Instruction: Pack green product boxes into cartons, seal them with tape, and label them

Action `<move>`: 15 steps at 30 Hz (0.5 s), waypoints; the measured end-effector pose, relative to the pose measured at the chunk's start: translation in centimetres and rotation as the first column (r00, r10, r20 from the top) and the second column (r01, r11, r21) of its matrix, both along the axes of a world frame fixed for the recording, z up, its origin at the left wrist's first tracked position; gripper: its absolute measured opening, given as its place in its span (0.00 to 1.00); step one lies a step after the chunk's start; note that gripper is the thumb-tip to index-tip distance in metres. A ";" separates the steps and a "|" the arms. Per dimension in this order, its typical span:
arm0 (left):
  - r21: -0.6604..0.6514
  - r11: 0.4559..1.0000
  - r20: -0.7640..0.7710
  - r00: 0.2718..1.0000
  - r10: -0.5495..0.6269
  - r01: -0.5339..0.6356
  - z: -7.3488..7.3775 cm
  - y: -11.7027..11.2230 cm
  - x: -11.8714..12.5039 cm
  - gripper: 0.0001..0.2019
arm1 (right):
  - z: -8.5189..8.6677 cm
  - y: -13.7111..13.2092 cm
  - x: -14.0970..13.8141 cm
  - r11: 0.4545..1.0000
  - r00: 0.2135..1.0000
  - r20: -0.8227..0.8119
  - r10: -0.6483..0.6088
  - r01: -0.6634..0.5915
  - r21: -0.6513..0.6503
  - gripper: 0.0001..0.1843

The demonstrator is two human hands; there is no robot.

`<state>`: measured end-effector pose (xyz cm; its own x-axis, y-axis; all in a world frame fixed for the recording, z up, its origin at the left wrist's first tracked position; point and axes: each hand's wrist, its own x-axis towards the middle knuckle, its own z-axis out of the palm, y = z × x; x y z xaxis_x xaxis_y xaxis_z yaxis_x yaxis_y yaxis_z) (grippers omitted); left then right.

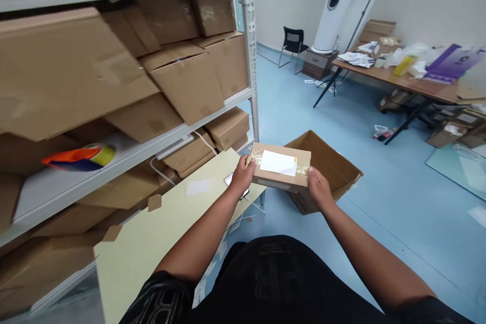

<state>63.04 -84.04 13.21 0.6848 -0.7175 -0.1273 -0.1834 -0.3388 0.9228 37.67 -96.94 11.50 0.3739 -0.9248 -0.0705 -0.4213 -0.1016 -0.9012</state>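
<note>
Between my two hands is a small cardboard box (279, 182), with a white label (278, 163) and clear tape on its top. My left hand (243, 174) grips its left end, thumb on the top edge. On the right end, my right hand (319, 187) holds it the same way; the fingers beneath are hidden. Below and behind the held box, a large open carton (337, 164) stands on the floor. A phone (229, 178) lies on the pale table (163, 243), partly covered by my left hand and wrist.
Metal shelving (224, 106) full of cardboard boxes rises on the left, a roll of coloured tape (81, 157) on one shelf. Across the blue floor (364, 243) stand a cluttered wooden table (398, 78) and a black chair (293, 40).
</note>
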 end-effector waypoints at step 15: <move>-0.031 0.789 0.014 0.790 -0.613 0.613 -4.4 -23.2 -3.9 0.20 | -1.8 -5.2 -6.5 0.811 0.808 -0.088 -0.582 0.585 0.006 0.35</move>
<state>59.16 -107.27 8.84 0.1001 -0.9904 -0.0955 -0.3453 -0.1245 0.9302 31.19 -102.19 9.67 -0.2434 -0.9639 -0.1084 -0.4614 0.2133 -0.8612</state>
